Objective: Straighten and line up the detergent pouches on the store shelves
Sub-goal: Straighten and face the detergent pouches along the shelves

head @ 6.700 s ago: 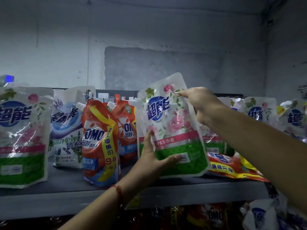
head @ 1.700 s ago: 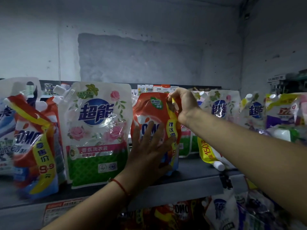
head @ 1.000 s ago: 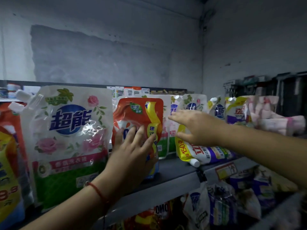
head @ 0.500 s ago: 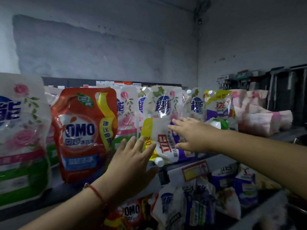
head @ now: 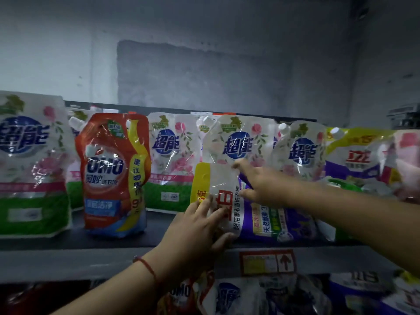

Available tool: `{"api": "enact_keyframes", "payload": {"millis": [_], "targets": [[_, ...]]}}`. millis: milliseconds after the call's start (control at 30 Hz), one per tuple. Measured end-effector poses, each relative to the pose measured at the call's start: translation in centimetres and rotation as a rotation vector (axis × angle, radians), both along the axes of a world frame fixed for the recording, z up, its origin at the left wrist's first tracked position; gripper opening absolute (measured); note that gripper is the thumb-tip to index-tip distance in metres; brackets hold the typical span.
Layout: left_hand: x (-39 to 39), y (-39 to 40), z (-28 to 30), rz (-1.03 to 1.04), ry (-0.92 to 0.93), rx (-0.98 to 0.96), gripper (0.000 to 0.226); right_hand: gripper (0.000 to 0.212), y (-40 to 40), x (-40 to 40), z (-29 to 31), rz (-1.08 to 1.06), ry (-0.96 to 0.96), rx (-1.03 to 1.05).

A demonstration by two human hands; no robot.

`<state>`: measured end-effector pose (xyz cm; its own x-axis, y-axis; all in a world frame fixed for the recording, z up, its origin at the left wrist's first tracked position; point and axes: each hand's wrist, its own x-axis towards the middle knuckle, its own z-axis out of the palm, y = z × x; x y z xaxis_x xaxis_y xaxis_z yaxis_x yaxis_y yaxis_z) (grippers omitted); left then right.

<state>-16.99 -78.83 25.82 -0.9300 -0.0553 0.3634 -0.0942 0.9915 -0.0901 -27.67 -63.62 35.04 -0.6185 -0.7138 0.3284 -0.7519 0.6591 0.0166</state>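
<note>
Purple-and-white Liby pouch (head: pixel 261 214) lies on its side at the shelf (head: pixel 68 260) front edge, against upright Chaoneng pouches (head: pixel 236 144). Left hand (head: pixel 195 233) presses flat on its lower end, fingers spread; right hand (head: pixel 261 185) grips its upper edge. Risk: glossy film may slip during lifting, dropping it off the edge or toppling neighbours.

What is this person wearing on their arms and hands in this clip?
Both forearms are bare, with no sleeves in view and no gloves. The left hand has a thin red string bracelet around its wrist. The right hand shows no ring, watch or band.
</note>
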Motion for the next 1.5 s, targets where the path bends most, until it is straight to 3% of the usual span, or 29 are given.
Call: {"api": "enact_keyframes", "payload": {"millis": [67, 333, 567, 700, 900, 1067, 1167, 1367, 1500], "targets": [[0.2, 0.2, -0.1, 0.014, -0.004, 0.013, 0.069, 0.079, -0.1, -0.7, 0.2, 0.004, -0.043, -0.082], [0.9, 1.4, -0.2, 0.134, 0.062, 0.050, 0.071, 0.051, 0.2, -1.0, 2.9, 0.087, -0.322, -0.286], [2.3, 3.5, -0.4, 0.229, 0.349, 0.037, 0.066, 0.034, 0.3, -0.9, 3.8, 0.093, -0.547, -0.535], [1.7, 3.9, -0.8, 0.155, 0.319, 0.427, 0.093, 0.029, 0.0, -0.3, 4.3, 0.134, -0.735, -0.778], [1.0, 3.4, 0.9, 0.038, 0.379, 0.836, 0.124, 0.027, -1.6, 1.3, 4.1, 0.240, -0.988, -1.153], [0.7, 1.9, 1.2, -0.133, 0.532, 0.967, 0.137, 0.023, -3.0, 2.2, 2.9, 0.301, -1.134, -1.370], [0.5, 0.8, 1.5, -0.150, 0.580, 0.824, 0.129, 0.020, -3.2, 2.2, 1.7, 0.327, -1.163, -1.460], [-0.3, -1.7, 0.9, -0.153, 0.543, 0.264, 0.123, 0.013, -2.8, 0.8, -2.0, 0.196, -1.107, -1.601], [-0.5, -1.7, 0.4, -0.156, 0.501, 0.163, 0.105, 0.013, -1.6, 0.6, -4.7, 0.164, -0.951, -1.588]]}}
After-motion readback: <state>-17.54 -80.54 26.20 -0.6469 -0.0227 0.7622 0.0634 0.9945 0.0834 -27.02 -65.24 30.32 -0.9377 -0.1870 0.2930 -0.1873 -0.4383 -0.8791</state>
